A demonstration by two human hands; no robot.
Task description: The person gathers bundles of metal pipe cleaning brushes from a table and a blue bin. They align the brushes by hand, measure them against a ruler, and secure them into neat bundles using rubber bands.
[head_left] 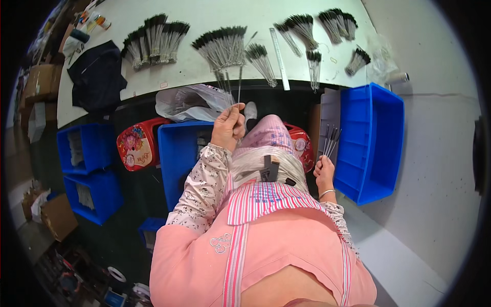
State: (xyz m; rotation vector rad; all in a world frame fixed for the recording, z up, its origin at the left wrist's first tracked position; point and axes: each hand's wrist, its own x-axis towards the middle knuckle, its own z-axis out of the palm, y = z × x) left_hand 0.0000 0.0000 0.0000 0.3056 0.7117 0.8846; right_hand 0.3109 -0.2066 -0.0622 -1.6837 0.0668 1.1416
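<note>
My left hand (229,126) is raised above my lap near the table's front edge. Its fingers are pinched on a thin wire brush (240,86) that points up toward the table. Lower on the right, my right hand (324,171) is closed around several slim wire brushes (331,142), fanned out upward beside the blue crate. Many similar brushes with black bristles and pale stems lie in bundles on the table; the wide middle bundle (224,46) is nearest to my left hand. A smaller bundle (261,63) lies just right of it.
On the pale table (179,10) are a ruler (279,59), more brush bundles (153,43) and dark cloth (97,77). A blue crate (376,143) stands at my right. Clear plastic bags (192,102) lie above another blue crate (171,153) at left. Red patterned stools (137,146) flank my legs.
</note>
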